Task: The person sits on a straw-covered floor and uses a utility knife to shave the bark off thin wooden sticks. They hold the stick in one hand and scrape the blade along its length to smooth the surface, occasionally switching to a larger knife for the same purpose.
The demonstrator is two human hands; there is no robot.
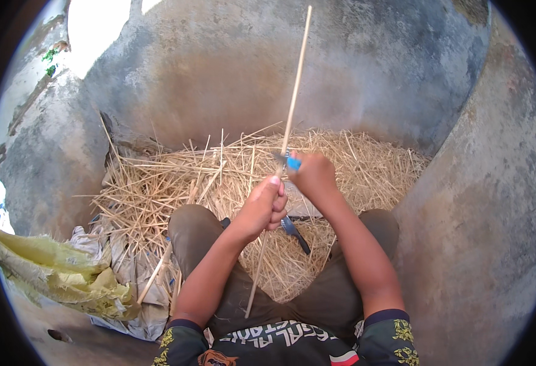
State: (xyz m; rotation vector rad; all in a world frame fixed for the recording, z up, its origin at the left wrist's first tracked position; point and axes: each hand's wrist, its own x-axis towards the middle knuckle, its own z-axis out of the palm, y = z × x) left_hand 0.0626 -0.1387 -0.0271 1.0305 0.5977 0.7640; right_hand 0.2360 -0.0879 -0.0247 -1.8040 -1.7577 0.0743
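Note:
A long, thin, pale wooden stick point(295, 91) runs slantwise from above my hands down between my knees. My left hand point(264, 204) is closed round its lower part, thumb uppermost along the wood. Just above it, my right hand point(314, 175) grips a small blue-handled tool point(293, 163). Metal on this tool touches or sits right against the stick; its exact kind is partly hidden by the fingers. Below my hands lies a knife point(296, 234) with a dark handle, its blade partly covered by my left hand.
Pale sticks point(152, 201) and curly shavings point(359, 165) are heaped ahead of me and between my legs. At the left rests a crumpled yellow sack point(67, 274). A stained concrete wall point(219, 79) rises close behind the heap, another stands on the right.

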